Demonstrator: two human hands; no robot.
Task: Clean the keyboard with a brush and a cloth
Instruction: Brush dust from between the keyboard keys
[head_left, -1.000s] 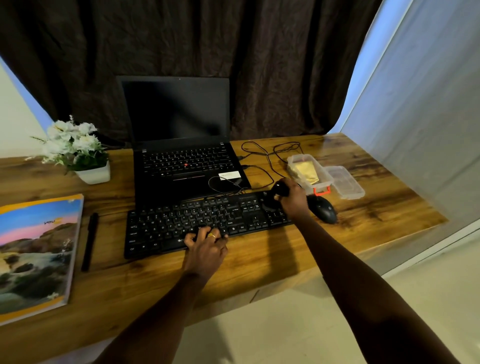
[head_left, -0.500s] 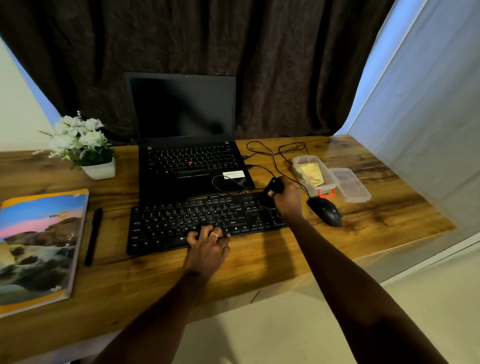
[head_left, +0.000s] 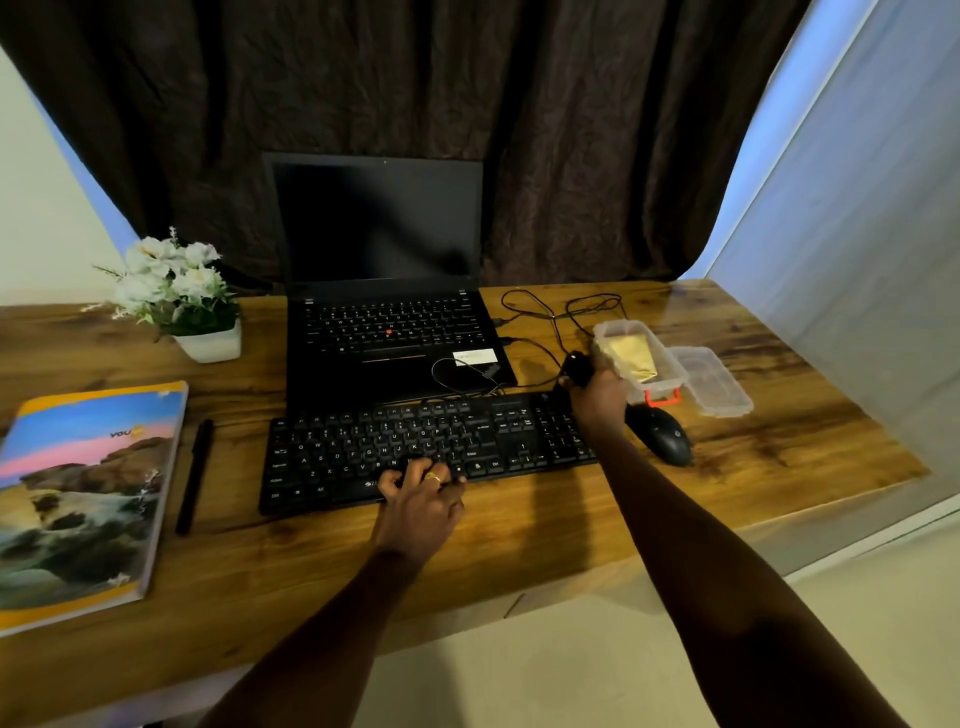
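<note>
The left grip (head_left: 421, 496) lies nearest, at the front edge of the keyboard (head_left: 363, 452). Its fingers are spread and lightly bent onto the keys near the space bar, and it has hold of nothing. It reads as a steadying press, meant to keep the board from sliding on the surface (head_left: 519, 535) under brushing. Its forearm runs straight up from below with the wrist low.

The right arm reaches long across the right side. The right grip (head_left: 597, 397) hangs just past the keyboard's far right corner, back of the hand to the camera, fingers curled tight round a small dark brush (head_left: 575, 366). The brush sticks up out of the fist, though it is too dark to tell which end is bristle. The mouse (head_left: 660, 434) lies just right of that wrist, clear of the keys.

Just beyond the knuckles stands a clear box (head_left: 667, 376) with the yellow cloth (head_left: 634, 356) folded inside. Its lid (head_left: 714, 382) lies off beside it, so the cloth is ready to lift out. Held there, the brush looks due either for the keys or for the box. Farthest back, the laptop (head_left: 384, 322) stands open and dark behind the keyboard.
</note>
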